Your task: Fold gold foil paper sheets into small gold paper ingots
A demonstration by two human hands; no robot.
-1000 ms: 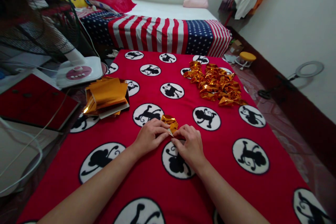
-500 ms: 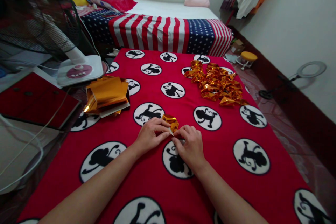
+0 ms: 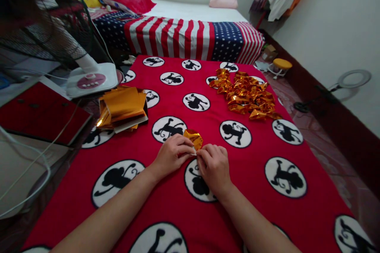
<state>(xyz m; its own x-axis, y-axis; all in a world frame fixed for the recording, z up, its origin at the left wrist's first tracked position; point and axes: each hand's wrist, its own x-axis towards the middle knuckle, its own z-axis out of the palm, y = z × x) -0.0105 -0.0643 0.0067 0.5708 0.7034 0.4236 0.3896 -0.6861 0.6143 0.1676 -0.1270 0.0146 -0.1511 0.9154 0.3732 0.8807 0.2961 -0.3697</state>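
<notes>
Gold piece [image 3: 194, 139]: judged part-folded, held near the middle of the worktop [image 3: 246, 162].
Left hand [image 3: 171, 152]: the piece's pale near edge was pinched in its grip.
Right hand [image 3: 215, 166]: the same edge was pinched at its corner.
Shaped pieces [image 3: 246, 95]: heaped toward the far right corner, judged done.
Flat sheets [image 3: 126, 104]: stacked at the left edge, judged unworked.
</notes>
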